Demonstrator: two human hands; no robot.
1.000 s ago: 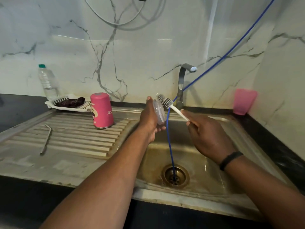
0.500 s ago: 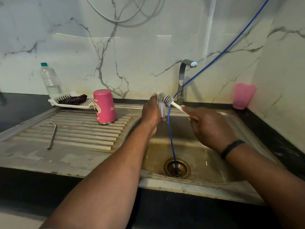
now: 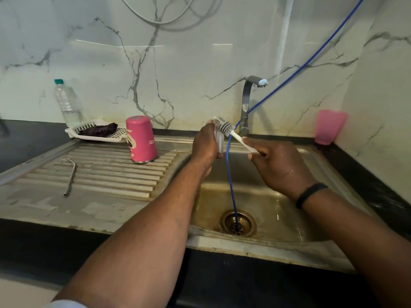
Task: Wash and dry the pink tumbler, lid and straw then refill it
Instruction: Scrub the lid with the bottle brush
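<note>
Gripping the clear lid [image 3: 219,141] edge-on over the sink basin [image 3: 278,210], left hand [image 3: 205,147] closed round it, right hand [image 3: 278,165] clenched on white bottle brush [image 3: 224,128], bristles touching lid, blue hose [image 3: 231,181] crossing between them into the drain [image 3: 238,223], metal straw [image 3: 70,176] on drainboard [image 3: 100,187], pink tumbler [image 3: 141,138] stood inverted beyond, faucet [image 3: 248,103] behind.

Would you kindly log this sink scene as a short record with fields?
left hand: holds clear lid on edge over sink
right hand: grips brush, bristles against lid
pink tumbler: upside down on drainboard
metal straw: lying on drainboard
tap: no water visible
</note>
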